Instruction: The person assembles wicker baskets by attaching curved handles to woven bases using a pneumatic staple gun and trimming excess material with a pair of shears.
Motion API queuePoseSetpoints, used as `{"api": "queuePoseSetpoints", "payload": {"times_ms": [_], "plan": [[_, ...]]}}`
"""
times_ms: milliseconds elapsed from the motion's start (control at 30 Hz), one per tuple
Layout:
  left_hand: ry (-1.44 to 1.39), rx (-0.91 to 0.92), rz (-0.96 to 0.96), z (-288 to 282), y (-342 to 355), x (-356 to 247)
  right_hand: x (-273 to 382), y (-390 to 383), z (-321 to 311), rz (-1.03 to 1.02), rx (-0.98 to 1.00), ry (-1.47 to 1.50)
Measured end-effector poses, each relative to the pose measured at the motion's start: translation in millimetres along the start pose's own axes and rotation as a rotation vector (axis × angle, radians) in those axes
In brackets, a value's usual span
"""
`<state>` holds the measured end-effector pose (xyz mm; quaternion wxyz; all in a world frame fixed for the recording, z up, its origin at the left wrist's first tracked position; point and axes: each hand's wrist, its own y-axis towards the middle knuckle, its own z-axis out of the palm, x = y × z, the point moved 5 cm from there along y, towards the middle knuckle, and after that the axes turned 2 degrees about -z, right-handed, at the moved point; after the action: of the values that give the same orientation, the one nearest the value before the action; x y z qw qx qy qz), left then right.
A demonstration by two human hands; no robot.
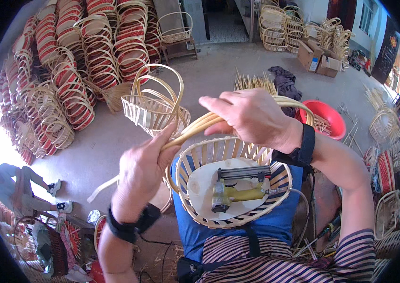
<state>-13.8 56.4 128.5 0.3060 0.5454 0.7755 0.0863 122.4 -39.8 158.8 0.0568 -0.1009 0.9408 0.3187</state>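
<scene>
A bundle of pale yellow cane strips (199, 125) arches above the basket on my lap. At its left part my left hand (145, 162) is closed round the strips. My right hand (255, 115) grips the bundle farther right, thumb underneath and forefinger stretched along the top. Beyond the right wrist the strips bend down, and a loose pale strip end (102, 188) sticks out left of my left hand. The oval slatted basket (187, 207) has a pale flat wooden bottom. Inside it lies a yellow-green nail gun (240, 194) with a black magazine, untouched by either hand.
Just beyond my hands stands a handled slatted basket (145, 113). A red basin (334, 123) with cane pieces is at the right, near a dark cloth (285, 82). Tall stacks of red-and-natural baskets (68, 78) fill the far left. Cardboard boxes (311, 54) stand far right. A person's legs (34, 181) show at left.
</scene>
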Motion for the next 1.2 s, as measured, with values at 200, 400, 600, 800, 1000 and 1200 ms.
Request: {"api": "queuePoseSetpoints", "payload": {"times_ms": [200, 400, 600, 800, 1000, 1200], "plan": [[-0.244, -0.425, -0.120, 31.2, -20.5, -5.7, 1.0, 3.7, -4.3, 0.048, 0.091, 0.086], [-0.303, -0.531, -0.072, 38.1, -20.5, -11.2, 0.0, 2.1, -6.2, 0.051, 0.075, 0.118], [-0.479, -0.405, -0.183, 41.2, -17.4, -9.0, 7.2, 3.4, -20.0, 0.107, 0.124, 0.088], [-0.612, -0.416, -0.119, 40.6, -14.1, -8.5, 50.8, 23.3, 9.2, -0.242, 0.235, -0.085], [-1.094, -0.040, -0.116, 38.5, -2.2, -8.7, 30.8, 14.2, 5.1, -0.368, 0.139, -0.085], [-0.572, 0.114, 0.053, 74.5, -56.8, 32.1, 26.8, 11.1, 2.2, -0.340, 0.071, -0.133]]}}
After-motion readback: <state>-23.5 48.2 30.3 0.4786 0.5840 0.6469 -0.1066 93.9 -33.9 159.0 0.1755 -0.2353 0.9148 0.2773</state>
